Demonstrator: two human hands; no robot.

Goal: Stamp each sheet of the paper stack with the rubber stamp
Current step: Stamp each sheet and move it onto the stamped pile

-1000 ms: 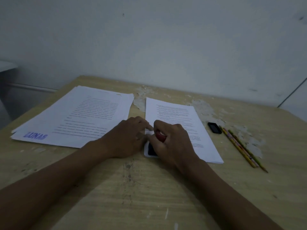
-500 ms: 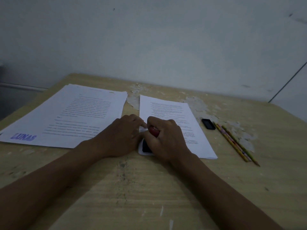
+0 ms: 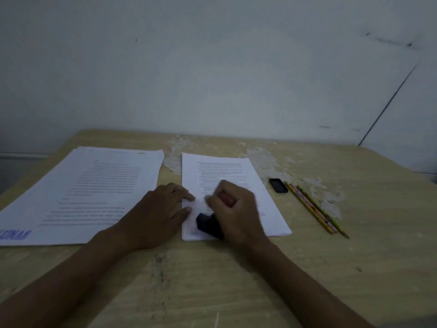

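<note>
Right hand (image 3: 236, 209) grips the rubber stamp (image 3: 209, 224) on the paper stack (image 3: 267, 209); left hand (image 3: 160, 209), fingers relaxed, should pin the sheet while pressing squarely.

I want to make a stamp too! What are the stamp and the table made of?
The stamp has a black, matte base, likely plastic; its rubber face is hidden against the paper. The red handle inside the right hand could be plastic or painted wood. The table looks like pale wood or wood-look laminate: grain streaks show, and its top layer has flaked off in whitish patches.
</note>
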